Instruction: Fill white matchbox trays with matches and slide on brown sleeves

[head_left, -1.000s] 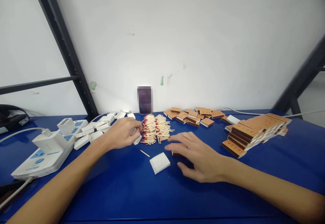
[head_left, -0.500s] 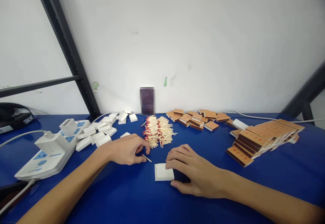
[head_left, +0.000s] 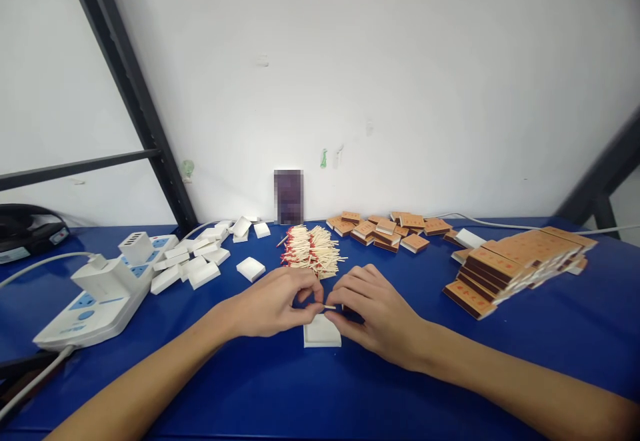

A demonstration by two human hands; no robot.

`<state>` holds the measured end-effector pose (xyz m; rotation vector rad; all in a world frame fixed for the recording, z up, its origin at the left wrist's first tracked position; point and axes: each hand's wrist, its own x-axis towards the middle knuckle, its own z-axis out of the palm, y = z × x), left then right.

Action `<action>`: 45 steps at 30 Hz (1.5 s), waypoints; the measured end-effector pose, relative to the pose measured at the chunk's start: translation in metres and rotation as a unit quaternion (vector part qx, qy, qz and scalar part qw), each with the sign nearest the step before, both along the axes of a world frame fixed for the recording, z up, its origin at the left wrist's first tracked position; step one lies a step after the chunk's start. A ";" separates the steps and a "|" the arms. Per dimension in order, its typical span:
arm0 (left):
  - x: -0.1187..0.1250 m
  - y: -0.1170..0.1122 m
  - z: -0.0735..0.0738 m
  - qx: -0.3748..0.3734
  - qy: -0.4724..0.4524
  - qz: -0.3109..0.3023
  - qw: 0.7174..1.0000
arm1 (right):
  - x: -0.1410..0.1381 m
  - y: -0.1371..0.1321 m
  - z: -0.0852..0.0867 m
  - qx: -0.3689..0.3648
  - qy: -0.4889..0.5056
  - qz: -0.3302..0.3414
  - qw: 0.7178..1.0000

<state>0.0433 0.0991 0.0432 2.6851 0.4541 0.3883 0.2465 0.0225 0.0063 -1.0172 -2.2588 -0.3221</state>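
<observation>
My left hand [head_left: 283, 302] pinches a matchstick [head_left: 330, 307] between thumb and forefinger, its bare wooden end pointing right. My right hand [head_left: 373, 311] is just beside it, thumb and curved fingers apart around that end; whether they touch the match I cannot tell. Below the fingertips a white matchbox tray [head_left: 323, 336] lies flat on the blue table, its far edge partly covered by the hands. Whatever is inside the tray hardly shows. Right behind the hands spreads a pile of red-tipped matches [head_left: 311, 249], in two rough columns.
White trays [head_left: 203, 271] lie heaped at left, with one tray [head_left: 251, 268] apart from them. A power strip [head_left: 107, 314] with plugs and cables stands further left. Brown matchbox sleeves [head_left: 387, 228] are scattered at the back; stacked matchboxes [head_left: 520, 261] stand at right. A pixelated dark rectangle [head_left: 289, 196] leans on the wall.
My left hand has moved right with the match, over the tray's far edge. My right hand has left the tray's right side and risen to meet the match.
</observation>
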 end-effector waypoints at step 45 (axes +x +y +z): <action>-0.024 0.038 -0.001 0.147 0.114 0.046 0.982 | -0.002 -0.015 -0.001 -0.108 0.035 -0.012 0.993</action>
